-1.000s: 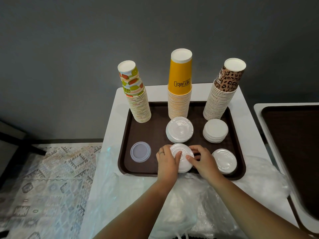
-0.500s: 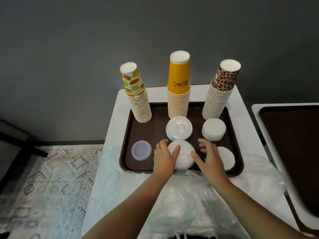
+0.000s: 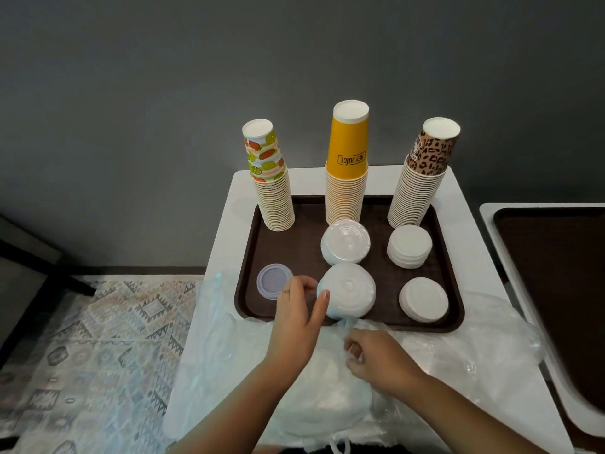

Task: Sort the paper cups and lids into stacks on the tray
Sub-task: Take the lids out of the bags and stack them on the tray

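**Lids and cups on tray, both hands at the near edge**

Your left hand [image 3: 296,317] sits over the near edge of the brown tray [image 3: 248,257]. Its thumb tip touches the left side of the near middle lid stack [image 3: 348,291]; the fingers [image 3: 302,283] are loosely curled with a gap between them and the thumb, holding nothing that you can make out. A ring shows on one finger.

Your right hand [image 3: 376,357] is off the tray, down on the clear plastic bag [image 3: 327,398] that lies crumpled on the white surface [image 3: 465,217]. Its fingers are curled in and pinch the plastic; the fingertips are blurred.

Tray contents, far row: fruit-print cup stack [image 3: 270,178] at left, leaning slightly; yellow cup stack [image 3: 347,165] in the middle; leopard-print cup stack [image 3: 424,173] at right, leaning. All cups are upside down.

Middle row: a domed lid stack [image 3: 345,245] just in front of the yellow cups, touching or nearly touching the near middle stack; a flat lid stack [image 3: 409,245] at right.

Near row: a single clear lid [image 3: 273,280] at left, just beside your left hand; another flat lid stack [image 3: 424,299] at right, apart from the others.

A second tray [image 3: 556,273] lies on the neighbouring surface at right. A patterned rug [image 3: 98,339] covers the floor at left.
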`<state>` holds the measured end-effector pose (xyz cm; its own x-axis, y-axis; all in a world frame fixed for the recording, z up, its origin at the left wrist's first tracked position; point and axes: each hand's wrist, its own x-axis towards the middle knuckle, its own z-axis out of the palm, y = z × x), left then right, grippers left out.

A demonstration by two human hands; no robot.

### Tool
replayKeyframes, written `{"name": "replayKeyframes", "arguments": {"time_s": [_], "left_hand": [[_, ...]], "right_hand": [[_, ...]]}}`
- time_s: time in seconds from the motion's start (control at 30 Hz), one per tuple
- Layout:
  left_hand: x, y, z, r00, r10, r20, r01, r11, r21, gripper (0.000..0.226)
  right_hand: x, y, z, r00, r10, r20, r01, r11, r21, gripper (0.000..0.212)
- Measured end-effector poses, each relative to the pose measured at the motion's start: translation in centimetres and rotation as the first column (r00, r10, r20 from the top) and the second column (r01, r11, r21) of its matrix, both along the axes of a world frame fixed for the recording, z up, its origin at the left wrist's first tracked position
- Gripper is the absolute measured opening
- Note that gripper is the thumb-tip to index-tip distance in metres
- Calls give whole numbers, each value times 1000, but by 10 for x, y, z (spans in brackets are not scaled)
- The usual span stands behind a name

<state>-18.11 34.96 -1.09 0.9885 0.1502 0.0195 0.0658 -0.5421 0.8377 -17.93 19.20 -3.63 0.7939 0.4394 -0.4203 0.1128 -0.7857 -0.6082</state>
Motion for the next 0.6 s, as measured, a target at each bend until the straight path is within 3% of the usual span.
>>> {"name": "replayKeyframes", "arguments": {"time_s": [0.1, 0.17, 0.27, 0.37, 0.43, 0.5, 0.6], "left_hand": [[-16, 10, 15, 998, -60, 4, 60, 998, -21, 14], [-26, 15, 25, 992, -122, 17, 122, 992, 16, 26], [-36, 18, 36, 982, -187, -18, 187, 982, 18, 42], [-36, 18, 44, 980, -191, -46, 191, 982, -14, 43], [-31, 19, 49, 992, -124, -32, 120, 988, -93, 25], [-26, 23, 55, 997, -7, -76, -18, 946, -324, 12], [-21, 33, 60, 981, 54, -187, -161, 763, -625, 22]], "right_hand": [[4, 7, 14, 979, -147, -142, 181, 947, 266, 19], [10, 14, 34, 923, -222, -313, 351, 819, 454, 12], [20, 27, 63, 839, -235, -490, 521, 609, 599, 13], [24, 38, 83, 836, -177, -519, 530, 503, 683, 13], [23, 44, 89, 868, -161, -470, 487, 464, 740, 16], [23, 46, 89, 924, -227, -308, 382, 514, 768, 29], [28, 37, 79, 955, -295, 26, 221, 769, 600, 55]]}}
